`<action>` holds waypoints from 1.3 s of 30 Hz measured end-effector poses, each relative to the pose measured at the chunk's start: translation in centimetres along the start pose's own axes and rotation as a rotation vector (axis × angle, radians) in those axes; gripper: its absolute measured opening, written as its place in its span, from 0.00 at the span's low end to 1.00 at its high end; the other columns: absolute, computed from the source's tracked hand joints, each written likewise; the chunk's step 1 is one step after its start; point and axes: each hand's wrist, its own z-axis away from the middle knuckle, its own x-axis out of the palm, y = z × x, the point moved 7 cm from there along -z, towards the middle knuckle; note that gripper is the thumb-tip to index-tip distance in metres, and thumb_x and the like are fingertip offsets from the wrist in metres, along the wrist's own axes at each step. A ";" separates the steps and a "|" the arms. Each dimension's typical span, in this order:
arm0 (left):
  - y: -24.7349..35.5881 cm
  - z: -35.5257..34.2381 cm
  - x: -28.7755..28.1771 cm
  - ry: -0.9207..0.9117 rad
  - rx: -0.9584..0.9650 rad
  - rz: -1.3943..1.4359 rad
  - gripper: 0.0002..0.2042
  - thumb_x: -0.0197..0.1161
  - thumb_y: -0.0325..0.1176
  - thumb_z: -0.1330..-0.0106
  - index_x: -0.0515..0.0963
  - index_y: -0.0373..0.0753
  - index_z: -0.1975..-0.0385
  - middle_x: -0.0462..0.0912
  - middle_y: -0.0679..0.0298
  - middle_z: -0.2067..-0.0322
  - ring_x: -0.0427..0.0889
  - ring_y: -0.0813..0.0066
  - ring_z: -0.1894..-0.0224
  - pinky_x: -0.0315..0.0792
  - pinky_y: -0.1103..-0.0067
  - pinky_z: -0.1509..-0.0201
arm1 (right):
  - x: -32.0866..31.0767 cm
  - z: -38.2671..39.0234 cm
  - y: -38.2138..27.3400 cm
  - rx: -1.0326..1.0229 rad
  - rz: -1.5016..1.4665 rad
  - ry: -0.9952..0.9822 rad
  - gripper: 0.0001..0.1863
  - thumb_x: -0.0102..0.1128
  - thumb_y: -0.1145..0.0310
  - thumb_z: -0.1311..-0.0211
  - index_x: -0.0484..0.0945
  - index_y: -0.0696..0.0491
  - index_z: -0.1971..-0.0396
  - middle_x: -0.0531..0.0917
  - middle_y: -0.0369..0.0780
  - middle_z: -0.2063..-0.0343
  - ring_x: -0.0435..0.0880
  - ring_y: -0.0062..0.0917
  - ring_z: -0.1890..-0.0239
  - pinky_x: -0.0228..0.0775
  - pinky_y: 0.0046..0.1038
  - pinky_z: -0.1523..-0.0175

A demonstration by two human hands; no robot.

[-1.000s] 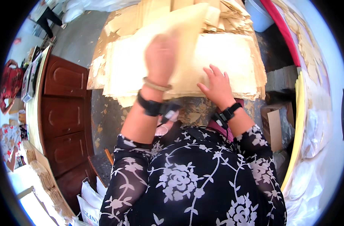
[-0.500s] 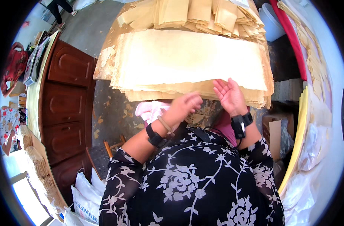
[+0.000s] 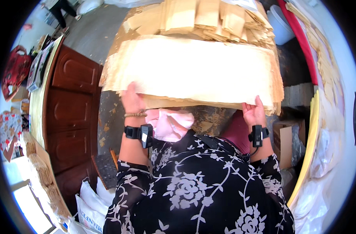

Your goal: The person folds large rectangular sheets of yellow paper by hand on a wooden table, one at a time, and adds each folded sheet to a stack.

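A thick stack of large pale tan sheets (image 3: 201, 70) lies in front of me, wide and flat, with ragged edges. My left hand (image 3: 132, 100) grips the stack's near edge toward its left end. Farther right, my right hand (image 3: 254, 112) holds the same near edge, fingers curled under the sheets. Both wrists wear black bands. Behind the big sheets lie several smaller tan sheets (image 3: 209, 17) in overlapping piles. A pink cloth (image 3: 171, 124) rests below the stack between my arms.
A dark brown wooden cabinet (image 3: 71, 105) stands at my left with items on top. A pale bucket (image 3: 280, 24) and a red strip (image 3: 302, 39) sit at the back right. Cardboard box (image 3: 284, 142) and white plastic sheeting (image 3: 322, 167) are at the right. White sacks (image 3: 88, 204) lie lower left.
My left hand has come off the top of the stack and moved left to its near edge. My right hand has shifted right along that edge. The top sheet now lies flat.
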 end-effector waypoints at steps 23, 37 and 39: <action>-14.9 21.3 25.6 -1.080 1.249 -1.542 0.19 0.61 0.34 0.46 0.74 0.36 0.53 0.79 0.60 0.56 0.79 0.68 0.54 0.75 0.74 0.59 | 0.6 2.7 0.4 0.023 0.106 -0.327 0.30 0.39 0.46 0.27 0.68 0.57 0.44 0.81 0.46 0.54 0.82 0.35 0.54 0.74 0.40 0.47; -9.0 9.7 26.2 -0.965 1.028 -1.850 0.31 0.52 0.53 0.32 0.64 0.39 0.35 0.59 0.54 0.31 0.55 0.61 0.28 0.52 0.66 0.27 | -0.5 1.9 -2.8 -0.149 0.337 -0.105 0.18 0.60 0.60 0.35 0.75 0.58 0.53 0.84 0.41 0.62 0.86 0.26 0.65 0.82 0.26 0.65; -10.5 7.8 24.7 -0.966 0.914 -1.967 0.32 0.51 0.55 0.32 0.62 0.40 0.34 0.56 0.55 0.30 0.51 0.62 0.27 0.50 0.67 0.26 | -0.8 1.8 -3.2 -0.143 0.328 -0.091 0.18 0.61 0.60 0.35 0.75 0.57 0.54 0.84 0.40 0.63 0.86 0.25 0.66 0.82 0.26 0.65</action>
